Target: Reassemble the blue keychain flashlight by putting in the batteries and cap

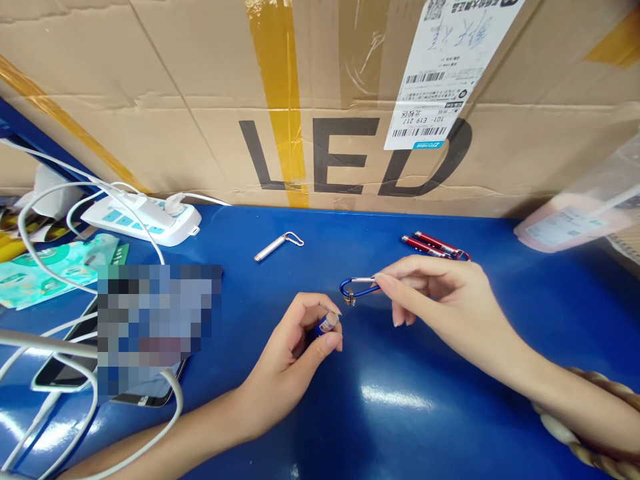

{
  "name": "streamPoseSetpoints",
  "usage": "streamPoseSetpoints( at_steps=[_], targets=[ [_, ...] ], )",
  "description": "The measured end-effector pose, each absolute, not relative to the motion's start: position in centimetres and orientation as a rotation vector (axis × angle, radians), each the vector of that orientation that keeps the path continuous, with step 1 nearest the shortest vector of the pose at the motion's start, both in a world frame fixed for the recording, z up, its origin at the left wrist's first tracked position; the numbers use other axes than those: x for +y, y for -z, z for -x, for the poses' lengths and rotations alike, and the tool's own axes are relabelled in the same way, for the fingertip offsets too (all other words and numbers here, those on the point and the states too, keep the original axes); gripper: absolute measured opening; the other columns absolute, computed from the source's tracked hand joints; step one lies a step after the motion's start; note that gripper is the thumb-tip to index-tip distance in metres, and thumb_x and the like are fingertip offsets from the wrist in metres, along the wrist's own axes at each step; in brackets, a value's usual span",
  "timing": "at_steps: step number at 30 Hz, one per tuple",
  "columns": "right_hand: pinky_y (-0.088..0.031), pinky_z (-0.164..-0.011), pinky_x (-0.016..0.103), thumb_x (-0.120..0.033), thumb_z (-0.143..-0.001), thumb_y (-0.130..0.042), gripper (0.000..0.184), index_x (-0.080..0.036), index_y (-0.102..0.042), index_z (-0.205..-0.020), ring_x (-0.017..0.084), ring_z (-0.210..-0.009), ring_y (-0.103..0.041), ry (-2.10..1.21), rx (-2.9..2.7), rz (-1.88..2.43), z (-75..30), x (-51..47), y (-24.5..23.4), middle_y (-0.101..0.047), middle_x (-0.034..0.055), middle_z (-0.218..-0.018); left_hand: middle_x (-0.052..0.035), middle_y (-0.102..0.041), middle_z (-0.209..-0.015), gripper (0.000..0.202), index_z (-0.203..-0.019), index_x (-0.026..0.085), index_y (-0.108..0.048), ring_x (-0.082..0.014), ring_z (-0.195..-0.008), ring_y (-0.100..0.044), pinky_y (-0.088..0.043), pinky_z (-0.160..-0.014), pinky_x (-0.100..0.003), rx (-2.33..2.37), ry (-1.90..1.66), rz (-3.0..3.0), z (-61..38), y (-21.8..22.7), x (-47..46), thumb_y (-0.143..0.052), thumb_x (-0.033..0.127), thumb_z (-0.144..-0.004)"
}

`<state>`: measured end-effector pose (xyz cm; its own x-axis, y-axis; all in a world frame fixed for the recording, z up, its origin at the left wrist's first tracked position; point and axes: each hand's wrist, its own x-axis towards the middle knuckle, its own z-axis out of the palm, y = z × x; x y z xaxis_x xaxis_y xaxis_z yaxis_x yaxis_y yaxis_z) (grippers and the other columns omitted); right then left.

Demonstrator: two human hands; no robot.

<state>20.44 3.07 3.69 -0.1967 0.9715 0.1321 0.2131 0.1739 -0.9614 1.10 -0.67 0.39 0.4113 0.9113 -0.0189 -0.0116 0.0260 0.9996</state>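
My left hand [300,347] is closed round a small blue flashlight tube [327,323], its round silvery end facing up. Between the thumb and fingers of my right hand [425,287] is a blue carabiner clip [345,288] with a silver gate. A small metal end cap [349,299] hangs from the clip, apart from the tube and a little above it. Past my hands lies a silver keychain flashlight [271,247] with its own clip. Two red keychain flashlights [430,245] lie side by side behind my right hand, which hides part of them.
A cardboard box [200,100] marked LED stands along the back of the blue table [400,427]. On the left are a white power strip [150,217], white cables [93,393], a green packet [60,270] and a partly blurred tablet [155,393]. A pinkish container [555,223] stands at right.
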Motion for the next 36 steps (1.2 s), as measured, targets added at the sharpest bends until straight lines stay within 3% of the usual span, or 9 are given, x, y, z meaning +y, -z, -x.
streamPoseSetpoints(
  at_steps=[3,7,10,14,18,24,27,31,36],
  targets=[
    [-0.043,-0.034,0.015,-0.032,-0.073,-0.068,0.015,-0.017,-0.068,-0.073,0.008,-0.038,-0.054,-1.289,-1.568,1.158,-20.3,3.1,-3.4,-0.060,-0.0035,-0.047,0.0022,-0.048,-0.082,0.007,-0.097,0.024,-0.043,-0.0097,-0.077,-0.043,-0.036,-0.070,-0.021,0.931,-0.889,-1.316,-1.1,-0.5,-0.6,-0.046,0.026,-0.091],
    [-0.043,-0.035,0.016,-0.032,-0.074,-0.067,0.017,-0.018,-0.071,-0.082,0.008,-0.041,-0.056,-1.387,-1.616,1.141,-20.2,3.1,-2.7,-0.063,-0.0019,-0.054,-0.0015,-0.051,-0.100,0.027,-0.112,0.025,-0.044,-0.0126,-0.090,-0.047,-0.038,-0.074,-0.022,0.978,-0.893,-1.213,-1.2,-0.7,-0.5,-0.053,0.030,-0.087],
    [-0.044,-0.036,0.016,-0.031,-0.076,-0.066,0.017,-0.019,-0.071,-0.087,0.008,-0.043,-0.058,-1.333,-1.670,1.118,-20.2,2.9,-2.6,-0.068,0.0001,-0.065,-0.0024,-0.053,-0.096,0.023,-0.106,0.021,-0.050,-0.0130,-0.086,-0.048,-0.037,-0.068,-0.022,0.989,-0.854,-1.188,-1.2,-0.7,-0.3,-0.053,0.033,-0.087],
    [-0.049,-0.042,0.017,-0.024,-0.077,-0.065,0.010,-0.019,-0.071,-0.083,0.006,-0.045,-0.059,-1.136,-1.803,1.027,-20.3,2.6,-2.7,-0.071,0.0009,-0.078,-0.0001,-0.054,-0.084,0.014,-0.088,0.019,-0.047,-0.0105,-0.075,-0.045,-0.033,-0.062,-0.022,0.997,-0.883,-1.170,-1.2,-0.7,-0.1,-0.051,0.032,-0.088],
    [-0.051,-0.047,0.016,-0.014,-0.079,-0.061,0.010,-0.017,-0.070,-0.082,0.005,-0.047,-0.059,-0.798,-1.963,0.916,-20.5,2.8,-2.5,-0.071,0.0005,-0.081,0.0008,-0.055,-0.078,0.015,-0.086,0.019,-0.045,-0.0097,-0.069,-0.044,-0.032,-0.059,-0.023,1.017,-0.925,-1.167,-1.2,-0.7,0.1,-0.052,0.031,-0.087],
    [-0.053,-0.063,0.018,-0.008,-0.081,-0.058,0.018,-0.019,-0.069,-0.090,0.010,-0.075,-0.067,-0.242,-2.202,0.769,-20.9,2.9,-1.5,-0.071,0.0007,-0.093,0.0009,-0.051,-0.075,0.020,-0.081,0.018,-0.047,-0.0104,-0.068,-0.046,-0.032,-0.059,-0.023,1.117,-0.975,-1.156,-1.2,-0.5,0.2,-0.055,0.036,-0.084],
    [-0.051,-0.059,0.018,-0.014,-0.083,-0.057,0.017,-0.020,-0.067,-0.095,0.007,-0.066,-0.064,-0.378,-2.216,0.834,-20.7,2.6,-1.0,-0.070,0.0001,-0.095,0.0013,-0.052,-0.075,0.018,-0.080,0.018,-0.049,-0.0099,-0.068,-0.046,-0.033,-0.060,-0.022,1.138,-0.973,-1.202,-1.2,-0.5,0.2,-0.054,0.034,-0.086],
    [-0.049,-0.055,0.018,-0.022,-0.086,-0.054,0.029,-0.020,-0.059,-0.114,0.005,-0.057,-0.058,-0.696,-2.210,0.971,-20.2,2.3,-0.7,-0.066,0.0015,-0.094,0.0014,-0.051,-0.079,0.013,-0.081,0.017,-0.051,-0.0085,-0.069,-0.047,-0.036,-0.062,-0.019,1.138,-0.953,-1.313,-1.3,-0.7,0.1,-0.049,0.028,-0.088],
    [-0.043,-0.053,0.017,-0.031,-0.088,-0.051,0.027,-0.020,-0.062,-0.110,0.006,-0.059,-0.055,-0.926,-2.259,1.016,-19.8,2.1,-1.2,-0.063,-0.0001,-0.079,0.0030,-0.052,-0.076,0.009,-0.084,0.020,-0.052,-0.0073,-0.071,-0.050,-0.041,-0.066,-0.015,1.131,-0.973,-1.478,-1.3,-0.4,-0.3,-0.046,0.022,-0.089]
  ],
)
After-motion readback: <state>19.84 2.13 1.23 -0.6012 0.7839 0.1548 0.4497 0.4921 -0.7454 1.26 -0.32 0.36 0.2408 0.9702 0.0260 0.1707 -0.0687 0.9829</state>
